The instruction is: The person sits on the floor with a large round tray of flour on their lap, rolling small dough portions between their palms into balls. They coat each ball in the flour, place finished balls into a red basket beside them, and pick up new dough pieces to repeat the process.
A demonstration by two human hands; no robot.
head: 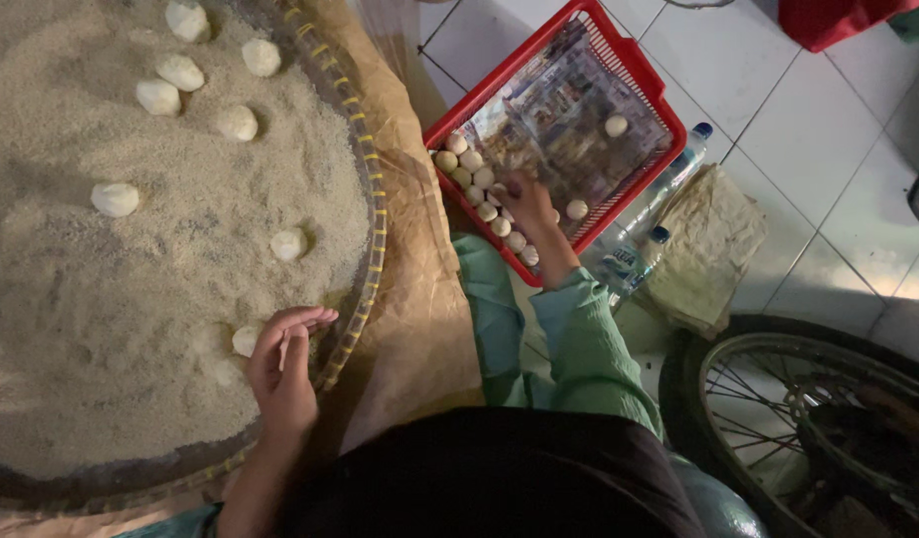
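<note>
Beside the round woven tray [365, 179], heaped with pale sesame-like grain [101, 289], the left hand [283, 369] hovered with fingers loosely curled and apart, clamped on nothing, its fingertips just by a white dough ball [245, 341] half sunk in the grain near the tray's rim. To the right of the tray, the right hand [529, 204] reached into a red plastic basket [644, 80], fingers bent over a row of coated balls [479, 184]; whether it gripped one could not be told. Plastic bottles [644, 234] lay beyond the basket.

Blue-labelled bottles [634, 254] beside basket [539, 55], perhaps lined with printed paper.
</note>
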